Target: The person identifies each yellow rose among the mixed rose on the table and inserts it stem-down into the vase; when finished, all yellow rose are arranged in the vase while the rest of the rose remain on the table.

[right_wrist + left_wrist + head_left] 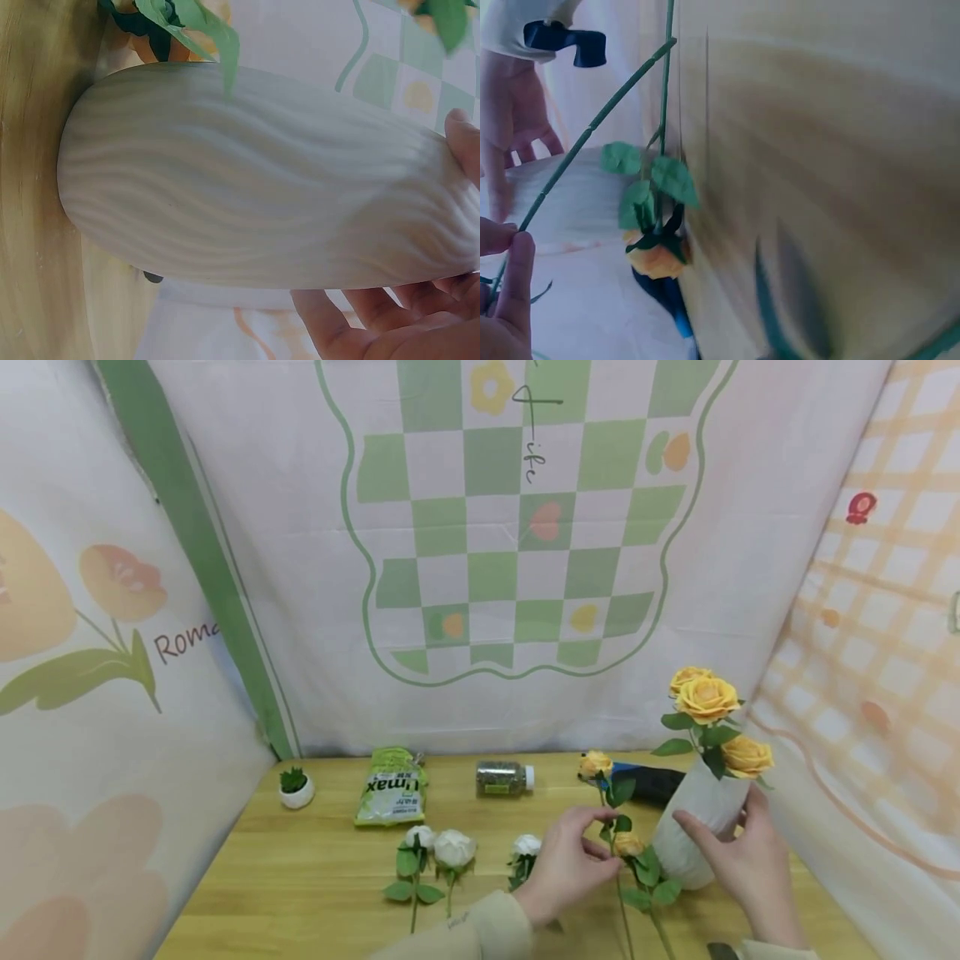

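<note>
While the right hand [757, 870] holds a white vase [705, 822], the left hand [568, 862] pinches a yellow rose [597, 765]

The right grip is spread to the vase's width, thumb on one side and fingers on the other, round its upper part. The vase's foot is down at the counter [247, 881], and three yellow roses [707, 700] stand in its mouth. The left grip is nearly closed, thumb and finger meeting on the slim green stem; this rose is outside the vase, to its left. A second yellow rose [628, 843] lies just beside the vase, near its base.

Left of the left hand lie three white roses [454, 848]. Farther back are a small potted plant [297, 788], a green-and-white bag [392, 788], a white-capped jar [501, 778] on its side, and a black-and-blue object [648, 782] partly behind the vase.
</note>
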Action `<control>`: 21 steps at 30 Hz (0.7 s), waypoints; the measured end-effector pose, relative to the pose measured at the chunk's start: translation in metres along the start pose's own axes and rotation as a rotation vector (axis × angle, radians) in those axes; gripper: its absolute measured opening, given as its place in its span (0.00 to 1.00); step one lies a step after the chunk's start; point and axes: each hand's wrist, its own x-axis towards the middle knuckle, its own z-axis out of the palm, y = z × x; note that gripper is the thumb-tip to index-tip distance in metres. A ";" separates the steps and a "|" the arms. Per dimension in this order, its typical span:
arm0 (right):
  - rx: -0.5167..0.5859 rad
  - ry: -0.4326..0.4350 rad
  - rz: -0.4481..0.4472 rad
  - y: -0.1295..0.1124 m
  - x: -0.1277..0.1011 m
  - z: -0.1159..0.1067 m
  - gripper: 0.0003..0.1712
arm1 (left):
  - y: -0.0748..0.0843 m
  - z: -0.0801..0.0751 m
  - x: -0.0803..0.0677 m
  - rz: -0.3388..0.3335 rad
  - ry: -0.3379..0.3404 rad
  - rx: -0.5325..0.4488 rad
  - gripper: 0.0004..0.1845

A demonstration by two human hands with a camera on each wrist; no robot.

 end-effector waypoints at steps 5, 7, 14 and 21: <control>-0.011 -0.006 0.013 -0.001 0.001 0.000 0.67 | 0.012 -0.009 0.015 0.136 -0.025 0.057 0.33; -0.016 -0.013 0.022 -0.001 0.002 -0.001 0.67 | 0.018 -0.012 0.021 0.195 -0.022 0.080 0.33; -0.022 -0.014 0.017 0.000 0.001 -0.001 0.67 | 0.042 -0.019 0.046 0.495 0.059 0.227 0.31; 0.005 0.001 -0.017 0.001 0.001 -0.001 0.65 | 0.076 -0.025 0.067 0.646 0.058 0.197 0.28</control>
